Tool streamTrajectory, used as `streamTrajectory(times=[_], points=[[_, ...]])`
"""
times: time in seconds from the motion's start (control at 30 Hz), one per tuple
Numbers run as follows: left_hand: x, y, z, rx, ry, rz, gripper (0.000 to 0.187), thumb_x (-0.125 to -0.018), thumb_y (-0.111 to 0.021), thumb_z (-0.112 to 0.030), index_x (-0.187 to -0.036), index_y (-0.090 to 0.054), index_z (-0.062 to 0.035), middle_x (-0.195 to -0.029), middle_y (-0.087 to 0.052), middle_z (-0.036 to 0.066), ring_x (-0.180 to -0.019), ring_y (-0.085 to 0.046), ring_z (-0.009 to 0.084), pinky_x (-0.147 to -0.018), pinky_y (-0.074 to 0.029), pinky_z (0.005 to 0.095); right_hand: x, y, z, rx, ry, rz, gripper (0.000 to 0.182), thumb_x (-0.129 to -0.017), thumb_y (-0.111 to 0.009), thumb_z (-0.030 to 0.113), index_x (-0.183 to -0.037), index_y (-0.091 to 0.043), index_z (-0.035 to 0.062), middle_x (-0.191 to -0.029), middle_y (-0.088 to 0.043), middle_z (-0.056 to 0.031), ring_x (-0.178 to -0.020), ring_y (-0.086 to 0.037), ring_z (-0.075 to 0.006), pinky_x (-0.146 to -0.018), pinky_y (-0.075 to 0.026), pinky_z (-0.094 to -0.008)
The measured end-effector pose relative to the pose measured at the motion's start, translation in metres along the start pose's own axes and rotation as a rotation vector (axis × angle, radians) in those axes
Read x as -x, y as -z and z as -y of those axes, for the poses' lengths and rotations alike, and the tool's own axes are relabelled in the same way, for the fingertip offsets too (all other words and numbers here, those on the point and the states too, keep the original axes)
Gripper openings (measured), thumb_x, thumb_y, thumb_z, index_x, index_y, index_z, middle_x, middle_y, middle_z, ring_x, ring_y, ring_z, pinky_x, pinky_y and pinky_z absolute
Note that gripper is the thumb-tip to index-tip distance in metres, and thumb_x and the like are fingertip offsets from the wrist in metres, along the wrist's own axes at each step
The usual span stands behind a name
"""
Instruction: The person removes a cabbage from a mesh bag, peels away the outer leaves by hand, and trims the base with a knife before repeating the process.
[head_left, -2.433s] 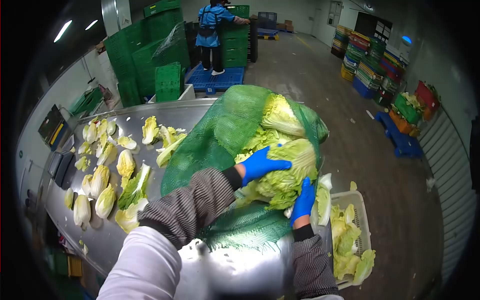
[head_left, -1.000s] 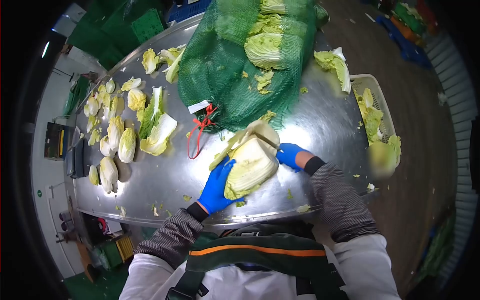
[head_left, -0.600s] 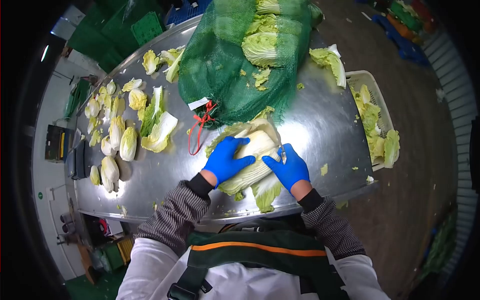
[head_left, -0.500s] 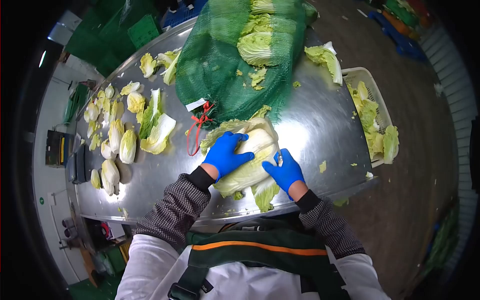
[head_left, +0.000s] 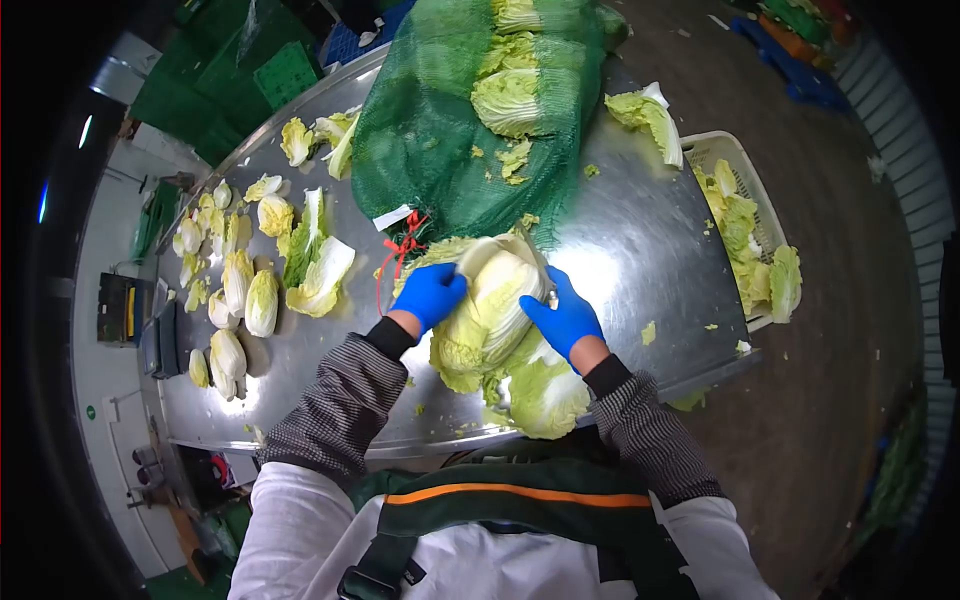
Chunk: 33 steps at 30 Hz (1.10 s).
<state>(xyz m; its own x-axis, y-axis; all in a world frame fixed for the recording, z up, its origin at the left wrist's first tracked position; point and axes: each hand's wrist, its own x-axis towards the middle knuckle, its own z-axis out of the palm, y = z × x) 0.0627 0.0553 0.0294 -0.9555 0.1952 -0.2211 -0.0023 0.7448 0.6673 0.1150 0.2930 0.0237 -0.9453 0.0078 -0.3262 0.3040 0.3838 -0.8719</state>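
Observation:
A Chinese cabbage [head_left: 495, 300] lies at the near edge of the metal table, its pale, tightly packed head exposed between outer leaves. My left hand [head_left: 430, 297], in a blue glove, is closed on an outer leaf at the cabbage's upper left. On the other side my right hand [head_left: 566, 318], also gloved in blue, is closed against the head. A small shiny metal tool [head_left: 553, 298] shows between its thumb and fingers; most of it is hidden. A loose cabbage leaf [head_left: 548, 393] rests under the near right side of the cabbage.
Beyond the cabbage lies a green mesh bag [head_left: 430, 150] with more cabbages and a red tie [head_left: 405, 243]. Several small peeled hearts [head_left: 262, 303] and loose leaves [head_left: 325, 275] cover the table's left. A cream basket [head_left: 765, 200] of leaves stands at the right edge.
The cabbage has turned and more of its pale inner head shows. My left hand has moved left off its top onto a leaf. More leaf now spreads at the near side.

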Motion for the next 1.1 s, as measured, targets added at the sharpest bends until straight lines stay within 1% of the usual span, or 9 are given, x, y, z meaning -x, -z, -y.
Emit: streamTrajectory(times=[0.03,0.07,0.13,0.2,0.33,0.4,0.53,0.63,1.1], points=[[0.000,0.009,0.011,0.186,0.286,0.023,0.025,-0.089,-0.054,-0.025,-0.097,-0.064,-0.0032,-0.075,-0.065,0.008,-0.072,-0.064,0.0182,-0.066,-0.051,0.0343,-0.002,-0.002,0.002,0.011,-0.027,0.036,0.059,-0.079,-0.065,0.037,-0.127,-0.043,0.0111,-0.105,-0.063,-0.0199,-0.095,-0.062,-0.0348,-0.083,-0.048,-0.0412],[0.002,0.016,0.041,0.591,0.453,0.061,0.024,-0.089,-0.056,-0.025,-0.098,-0.064,-0.0049,-0.081,-0.065,0.006,-0.072,-0.064,0.0180,-0.061,-0.052,0.0326,-0.006,-0.003,0.004,0.024,-0.051,0.072,0.063,-0.078,-0.065,0.040,-0.129,-0.041,0.0111,-0.108,-0.062,-0.0217,-0.098,-0.061,-0.0371,-0.084,-0.048,-0.0421],[0.010,0.035,0.141,-0.526,-0.502,0.191,0.025,-0.087,-0.059,-0.024,-0.105,-0.062,-0.0065,-0.088,-0.064,0.005,-0.073,-0.064,0.0187,-0.058,-0.052,0.0318,-0.008,-0.004,0.005,0.007,-0.076,0.094,0.063,-0.077,-0.065,0.039,-0.128,-0.041,0.0114,-0.107,-0.062,-0.0219,-0.097,-0.061,-0.0370,-0.084,-0.048,-0.0419],[0.040,0.052,0.101,0.795,0.788,0.050,0.032,-0.083,-0.062,-0.018,-0.114,-0.057,-0.0096,-0.089,-0.064,0.004,-0.073,-0.064,0.0211,-0.059,-0.052,0.0315,-0.009,-0.002,0.004,-0.015,-0.112,0.111,0.062,-0.076,-0.065,0.038,-0.126,-0.042,0.0116,-0.104,-0.062,-0.0214,-0.096,-0.062,-0.0358,-0.083,-0.048,-0.0416],[0.057,0.058,0.041,0.099,-0.011,-0.694,0.048,-0.084,-0.056,-0.002,-0.131,-0.048,-0.0085,-0.099,-0.063,0.007,-0.088,-0.060,0.0141,-0.076,-0.048,0.0255,-0.010,0.000,0.001,-0.110,-0.175,0.111,0.060,-0.074,-0.067,0.033,-0.123,-0.041,0.0115,-0.096,-0.061,-0.0174,-0.084,-0.062,-0.0294,-0.076,-0.049,-0.0397],[0.052,0.039,-0.028,0.227,-0.296,-0.350,0.041,-0.087,-0.057,-0.005,-0.128,-0.053,-0.0079,-0.104,-0.062,0.009,-0.096,-0.060,0.0149,-0.082,-0.047,0.0269,-0.008,-0.002,0.000,-0.147,-0.206,0.109,0.060,-0.073,-0.068,0.029,-0.123,-0.040,0.0118,-0.092,-0.060,-0.0146,-0.076,-0.061,-0.0255,-0.069,-0.050,-0.0381],[0.023,-0.034,-0.038,-0.236,-0.051,-0.010,0.061,-0.088,-0.061,-0.044,-0.131,-0.049,-0.0022,-0.120,-0.059,0.018,-0.110,-0.058,0.0292,-0.094,-0.044,0.0369,-0.008,-0.005,-0.010,-0.234,-0.252,0.076,0.061,-0.072,-0.069,0.023,-0.123,-0.038,0.0136,-0.089,-0.056,-0.0106,-0.066,-0.058,-0.0204,-0.055,-0.051,-0.0343],[0.011,-0.040,-0.028,-0.030,0.010,0.133,0.076,-0.086,-0.054,-0.059,-0.134,-0.044,-0.0002,-0.124,-0.056,0.022,-0.118,-0.053,0.0325,-0.100,-0.040,0.0382,-0.008,-0.002,-0.018,-0.282,-0.294,0.086,0.061,-0.072,-0.069,0.021,-0.124,-0.038,0.0150,-0.093,-0.055,-0.0102,-0.067,-0.059,-0.0201,-0.050,-0.052,-0.0329],[0.009,-0.041,-0.025,0.103,-0.049,0.193,0.076,-0.085,-0.058,-0.057,-0.133,-0.045,0.0006,-0.128,-0.054,0.021,-0.121,-0.050,0.0330,-0.102,-0.037,0.0384,-0.007,-0.005,-0.043,-0.327,-0.205,0.114,0.056,-0.077,-0.063,0.012,-0.126,-0.037,0.0207,-0.103,-0.053,-0.0113,-0.081,-0.060,-0.0242,-0.055,-0.057,-0.0380]])
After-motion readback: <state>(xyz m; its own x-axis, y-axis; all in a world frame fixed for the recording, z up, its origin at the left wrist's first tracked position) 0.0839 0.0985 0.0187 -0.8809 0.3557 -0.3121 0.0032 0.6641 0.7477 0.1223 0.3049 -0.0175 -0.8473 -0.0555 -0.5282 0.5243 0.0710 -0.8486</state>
